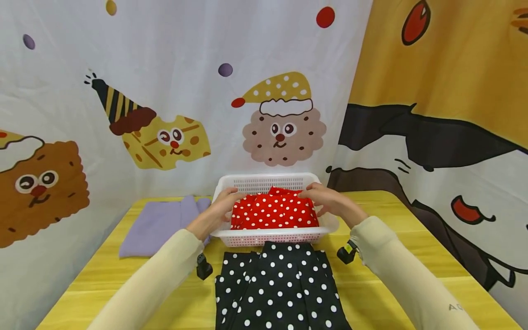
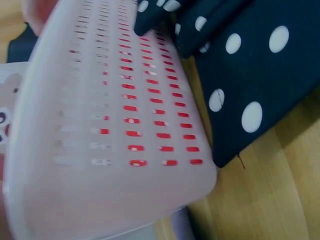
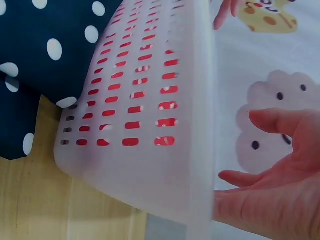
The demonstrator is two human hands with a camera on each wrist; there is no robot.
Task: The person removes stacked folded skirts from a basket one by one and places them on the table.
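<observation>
A folded red cloth (image 1: 274, 211) with white polka dots lies inside a white perforated plastic basket (image 1: 264, 233). My left hand (image 1: 220, 208) hovers at the basket's left side, its fingers by the cloth's left edge. On the opposite side, my right hand (image 1: 332, 201) has loosely bent, spread fingers near the cloth's right edge. The right wrist view shows this hand (image 3: 280, 175) above the basket rim with nothing between thumb and fingers. Red fabric shows through the slots of the basket wall (image 2: 115, 195) in the left wrist view.
A black polka-dot garment (image 1: 284, 288) lies on the yellow wood-grain table (image 1: 367, 284) in front of the basket, reaching its front wall. Folded purple cloth (image 1: 152, 227) is at the left. A printed cartoon curtain (image 1: 185, 55) hangs behind the table.
</observation>
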